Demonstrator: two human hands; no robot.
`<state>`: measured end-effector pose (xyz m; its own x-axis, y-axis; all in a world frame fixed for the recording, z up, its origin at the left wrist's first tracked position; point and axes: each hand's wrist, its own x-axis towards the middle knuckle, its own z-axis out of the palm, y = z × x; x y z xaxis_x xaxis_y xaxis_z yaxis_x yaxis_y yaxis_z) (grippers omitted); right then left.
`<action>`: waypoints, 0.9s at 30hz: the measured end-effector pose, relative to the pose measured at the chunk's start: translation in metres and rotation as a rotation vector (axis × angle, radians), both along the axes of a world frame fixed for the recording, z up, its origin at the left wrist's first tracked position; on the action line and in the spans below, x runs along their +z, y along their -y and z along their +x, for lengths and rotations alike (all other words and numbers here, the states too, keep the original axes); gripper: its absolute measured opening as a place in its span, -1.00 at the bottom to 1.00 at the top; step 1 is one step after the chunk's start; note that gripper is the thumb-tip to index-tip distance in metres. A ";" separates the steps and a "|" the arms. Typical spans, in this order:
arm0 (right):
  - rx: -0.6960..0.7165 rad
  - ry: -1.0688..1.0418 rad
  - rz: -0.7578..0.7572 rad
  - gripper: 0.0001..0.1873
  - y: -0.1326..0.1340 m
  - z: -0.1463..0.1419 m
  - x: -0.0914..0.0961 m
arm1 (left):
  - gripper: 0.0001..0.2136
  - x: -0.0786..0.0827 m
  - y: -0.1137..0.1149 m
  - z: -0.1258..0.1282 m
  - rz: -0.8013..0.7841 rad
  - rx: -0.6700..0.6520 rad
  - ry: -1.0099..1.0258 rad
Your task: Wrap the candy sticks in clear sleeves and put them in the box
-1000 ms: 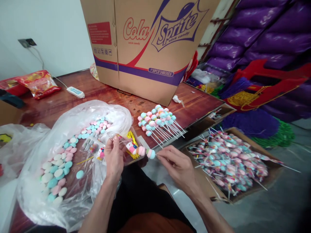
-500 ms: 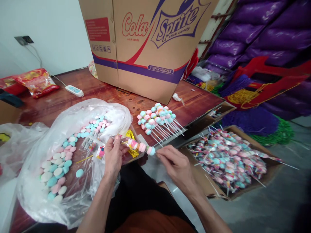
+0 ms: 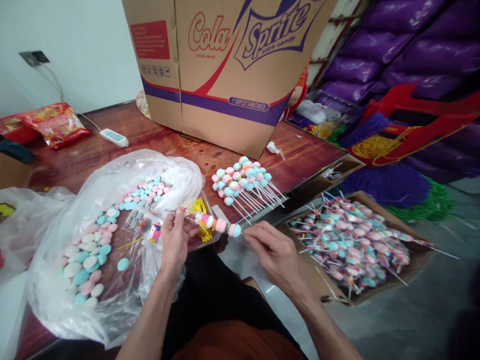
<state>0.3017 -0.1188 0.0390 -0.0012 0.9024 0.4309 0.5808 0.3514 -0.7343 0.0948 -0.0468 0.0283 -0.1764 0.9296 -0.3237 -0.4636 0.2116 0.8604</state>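
Observation:
Between my hands is a marshmallow lollipop [image 3: 221, 226] with pink and light-blue pieces stacked on a stick. My left hand [image 3: 175, 241] pinches a small clear printed wrapper [image 3: 192, 215] around its far end; how much of the candy lies inside is hard to tell. The fingertips of my right hand [image 3: 275, 254] are closed on the stick, just behind the blue end piece. Beyond them, unwrapped marshmallow lollipops [image 3: 242, 180] lie in a pile at the table edge, sticks pointing toward me.
Loose marshmallows [image 3: 90, 262] fill a big plastic bag [image 3: 48, 285] on the left. Gold twist ties [image 3: 203, 220] sit in a tray beside my left hand. Wrapped lollipops [image 3: 354, 245] heap in a carton [image 3: 420, 267] at lower right. A large cardboard box [image 3: 210, 110] stands behind.
The lollipop and my right hand have shifted very slightly right, and a pale piece shows more clearly near the wrapper. Part of a person now shows behind the large box's right side.

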 end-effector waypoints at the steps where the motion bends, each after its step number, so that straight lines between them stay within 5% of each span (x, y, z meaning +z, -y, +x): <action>1: -0.008 0.013 0.000 -0.84 0.000 0.000 0.000 | -0.53 0.000 0.000 0.000 0.000 -0.002 -0.009; 17: -0.121 0.184 0.178 -0.79 0.005 -0.025 -0.009 | -0.63 -0.003 0.009 0.010 0.068 0.051 -0.006; 27: -0.116 0.088 0.086 -0.78 0.004 -0.029 -0.012 | -0.62 -0.001 0.012 0.016 0.134 0.003 0.073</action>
